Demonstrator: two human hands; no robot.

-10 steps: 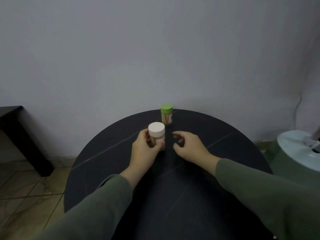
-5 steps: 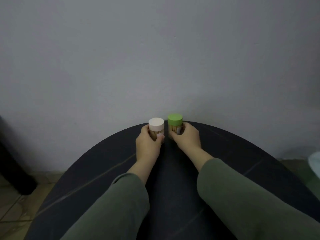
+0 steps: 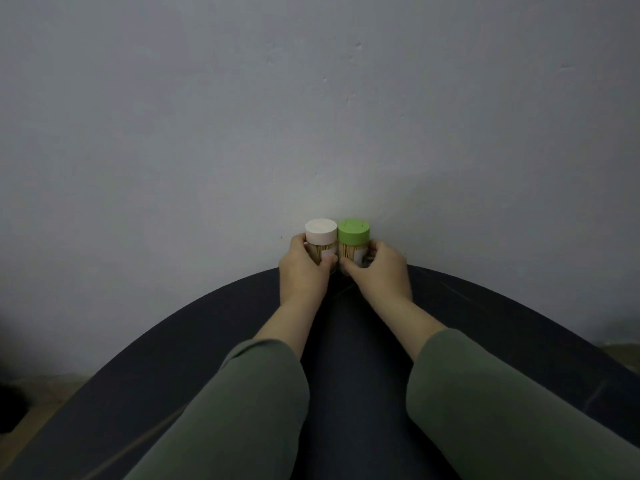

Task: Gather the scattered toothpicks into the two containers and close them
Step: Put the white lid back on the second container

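So both toothpick containers are standing upright at the far edge of the round dark table, right up near the grey wall, and they're side by side, touching or as good as. My left hand is wrapped around the white-lidded container, thumb across the front of the clear body and fingers curled round the far side. My right hand has the green-lidded container the same way, thumb at the base in front, fingers curled round the outer side. Both lids are on, and you can see toothpicks packed inside through the clear walls. Can't tell if the bases are resting on the tabletop or just off it, my hands hide that. Green sleeves fill the lower part of the view.
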